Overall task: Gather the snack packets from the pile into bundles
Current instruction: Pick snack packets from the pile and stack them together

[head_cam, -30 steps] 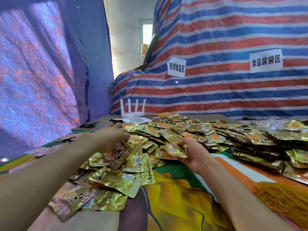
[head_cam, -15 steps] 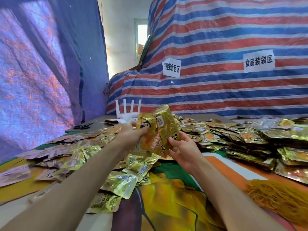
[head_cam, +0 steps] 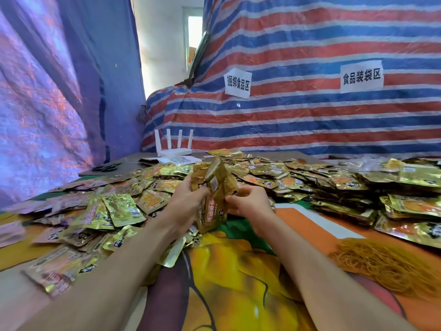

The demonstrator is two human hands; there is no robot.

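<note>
Nearest, two bare forearms reaching in over a printed table cover (head_cam: 238,295) of yellow, orange and green. Just right of the right forearm, one heap of tan rubber bands (head_cam: 386,263) lying on the cover.

Further in, between the two hands, one bundle of gold snack packets (head_cam: 212,199), held upright just above the cover. At least three packets in it, the exact number impossible to tell. On its left edge the left hand (head_cam: 188,201), fingers curled round the bundle. On its right edge the right hand (head_cam: 250,204), fingertips pinching the lower part.

Around and beyond the hands, the pile of loose packets (head_cam: 119,211), flat and overlapping on the table, spread to both sides and far too many to count.

Behind the pile, on the bare table end:
- one pair of black scissors (head_cam: 106,167), at the left
- one white sheet with a square code (head_cam: 179,160)
- one white router (head_cam: 174,149) with four upright antennas, just behind the sheet

Farthest, a red, blue and white striped tarp (head_cam: 310,120) bearing two white paper signs (head_cam: 238,83), well apart from each other. At the left, one blue tarp (head_cam: 47,103).
</note>
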